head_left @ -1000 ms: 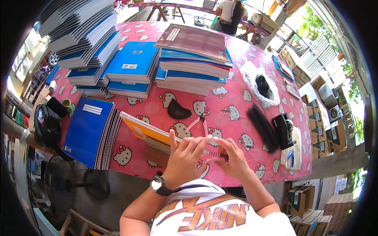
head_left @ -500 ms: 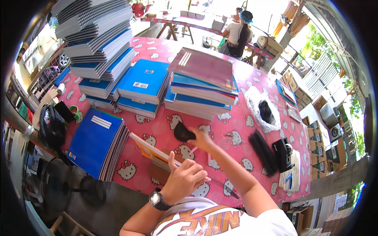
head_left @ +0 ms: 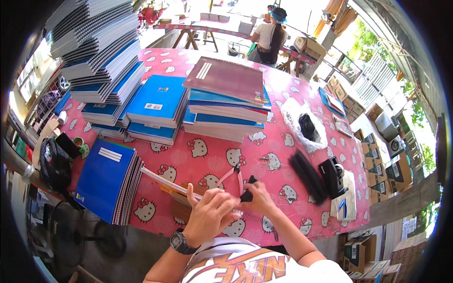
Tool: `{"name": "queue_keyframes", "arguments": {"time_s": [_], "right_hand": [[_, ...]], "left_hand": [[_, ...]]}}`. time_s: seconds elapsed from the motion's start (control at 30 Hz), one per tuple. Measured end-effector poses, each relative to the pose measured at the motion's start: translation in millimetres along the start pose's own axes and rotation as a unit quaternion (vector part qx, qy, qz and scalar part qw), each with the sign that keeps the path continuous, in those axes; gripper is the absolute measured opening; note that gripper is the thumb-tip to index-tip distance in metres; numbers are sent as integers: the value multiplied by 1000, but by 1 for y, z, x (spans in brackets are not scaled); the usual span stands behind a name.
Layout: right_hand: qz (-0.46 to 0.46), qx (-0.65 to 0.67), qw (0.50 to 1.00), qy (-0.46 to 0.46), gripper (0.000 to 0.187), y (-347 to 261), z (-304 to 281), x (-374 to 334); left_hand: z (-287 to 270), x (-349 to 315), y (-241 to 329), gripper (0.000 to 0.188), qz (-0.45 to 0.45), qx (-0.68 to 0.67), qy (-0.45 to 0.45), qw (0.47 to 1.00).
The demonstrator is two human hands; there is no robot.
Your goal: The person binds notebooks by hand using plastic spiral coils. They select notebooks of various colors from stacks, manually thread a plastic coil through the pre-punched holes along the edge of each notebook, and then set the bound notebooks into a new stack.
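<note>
My left hand [head_left: 210,214], wearing a dark wristwatch, is closed around a notebook [head_left: 163,179] held edge-on near the front of the table; its cover is mostly hidden. A thin dark spiral coil [head_left: 252,216] runs out to the right from beside that hand. Just right of it, my right hand [head_left: 261,198] grips a small black pad-like piece [head_left: 247,192], its exact kind unclear. Pliers with pink handles [head_left: 230,177] lie on the table just beyond my hands. A brown and orange block [head_left: 181,203] shows beneath the notebook.
Left of my hands lies a blue notebook stack [head_left: 106,174]. Farther back stand a tall notebook pile [head_left: 101,61] and stacks topped by blue [head_left: 158,96] and maroon [head_left: 226,80] covers. Rightward are black coils [head_left: 308,177], a black desk tool [head_left: 332,177] and a plastic bag [head_left: 302,125]. A person [head_left: 271,37] stands beyond.
My right hand has picked the black piece up off the table and drawn it back toward my left hand. The pliers are now uncovered. The view has shifted slightly.
</note>
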State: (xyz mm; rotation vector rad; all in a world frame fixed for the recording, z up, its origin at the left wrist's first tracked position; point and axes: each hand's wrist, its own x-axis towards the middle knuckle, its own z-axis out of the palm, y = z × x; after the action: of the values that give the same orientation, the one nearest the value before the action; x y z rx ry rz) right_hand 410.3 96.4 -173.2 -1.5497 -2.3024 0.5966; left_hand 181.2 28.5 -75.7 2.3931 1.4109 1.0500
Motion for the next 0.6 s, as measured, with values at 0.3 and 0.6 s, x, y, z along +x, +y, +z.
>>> {"name": "queue_keyframes", "arguments": {"time_s": [0.3, 0.6], "right_hand": [[-14, -52, 995, -84, 74, 21, -13, 7], [56, 68, 991, -102, 62, -11, -47, 30]], "left_hand": [[-5, 3, -5, 15, -5, -22, 31, 999], [-3, -4, -15, 20, 14, 0, 29, 999]]}}
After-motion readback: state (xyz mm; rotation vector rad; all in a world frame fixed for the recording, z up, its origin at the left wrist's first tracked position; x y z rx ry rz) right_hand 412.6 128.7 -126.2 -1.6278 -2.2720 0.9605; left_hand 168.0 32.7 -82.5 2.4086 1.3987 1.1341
